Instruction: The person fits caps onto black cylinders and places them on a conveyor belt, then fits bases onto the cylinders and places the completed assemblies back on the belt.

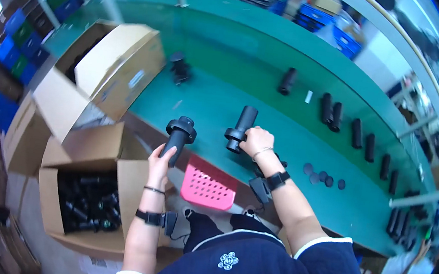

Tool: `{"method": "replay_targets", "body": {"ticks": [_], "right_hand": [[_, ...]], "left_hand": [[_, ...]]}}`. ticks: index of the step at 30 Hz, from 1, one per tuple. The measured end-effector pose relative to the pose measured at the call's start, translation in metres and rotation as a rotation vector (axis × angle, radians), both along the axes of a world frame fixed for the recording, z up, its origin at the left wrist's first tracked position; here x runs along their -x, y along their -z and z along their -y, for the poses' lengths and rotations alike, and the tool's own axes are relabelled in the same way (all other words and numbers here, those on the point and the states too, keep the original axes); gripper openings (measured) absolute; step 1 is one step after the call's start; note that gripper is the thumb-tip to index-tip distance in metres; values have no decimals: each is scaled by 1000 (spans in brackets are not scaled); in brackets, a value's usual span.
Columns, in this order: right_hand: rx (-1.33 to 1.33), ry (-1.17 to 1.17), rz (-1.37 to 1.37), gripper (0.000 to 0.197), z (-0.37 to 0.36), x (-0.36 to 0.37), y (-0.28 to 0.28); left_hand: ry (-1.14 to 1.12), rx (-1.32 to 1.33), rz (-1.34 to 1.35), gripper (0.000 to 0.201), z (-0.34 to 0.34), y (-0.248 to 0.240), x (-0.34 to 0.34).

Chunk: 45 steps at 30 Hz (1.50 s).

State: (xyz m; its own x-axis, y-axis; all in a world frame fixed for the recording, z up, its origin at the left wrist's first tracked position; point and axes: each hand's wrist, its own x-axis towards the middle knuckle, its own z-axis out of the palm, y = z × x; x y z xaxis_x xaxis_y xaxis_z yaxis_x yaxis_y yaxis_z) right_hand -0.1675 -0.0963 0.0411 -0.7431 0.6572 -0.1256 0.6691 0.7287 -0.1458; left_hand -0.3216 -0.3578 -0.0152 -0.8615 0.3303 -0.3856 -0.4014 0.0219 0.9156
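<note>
My left hand (160,161) is closed round the lower end of a black flanged tube (180,137), a cylinder with a wide ring near its top. It holds the tube upright, left of the pink stool. Over the green bench, my right hand (259,141) grips a second black tube (246,119) by the collar near its lower end. That tube leans slightly, its plain barrel toward the far side. Small dark parts lie beside my right wrist, partly hidden by it.
An open carton (47,198) full of black parts stands at my left, with a larger open carton (129,66) behind it. A pink perforated stool (208,185) is before me. Black cylinders (358,133) and flat dark discs (314,177) stand along the green bench (212,103).
</note>
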Motion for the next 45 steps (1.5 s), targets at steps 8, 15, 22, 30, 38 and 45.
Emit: {"method": "replay_targets", "body": {"ticks": [8, 15, 22, 30, 38, 45], "right_hand": [[185, 87, -24, 27, -97, -81, 9], [265, -10, -90, 22, -116, -155, 33], [296, 158, -330, 24, -130, -219, 15], [161, 247, -701, 28, -138, -292, -5], [115, 457, -898, 32, -167, -324, -22], [341, 530, -1239, 27, -197, -315, -6]], "left_hand": [[101, 183, -652, 47, -180, 74, -33], [158, 859, -983, 51, -219, 57, -65], [224, 1078, -1288, 56, -238, 63, -80], [77, 1069, -839, 62, -249, 97, -89], [147, 1136, -782, 83, -272, 124, -28], [203, 1037, -811, 93, -239, 91, -31]]}}
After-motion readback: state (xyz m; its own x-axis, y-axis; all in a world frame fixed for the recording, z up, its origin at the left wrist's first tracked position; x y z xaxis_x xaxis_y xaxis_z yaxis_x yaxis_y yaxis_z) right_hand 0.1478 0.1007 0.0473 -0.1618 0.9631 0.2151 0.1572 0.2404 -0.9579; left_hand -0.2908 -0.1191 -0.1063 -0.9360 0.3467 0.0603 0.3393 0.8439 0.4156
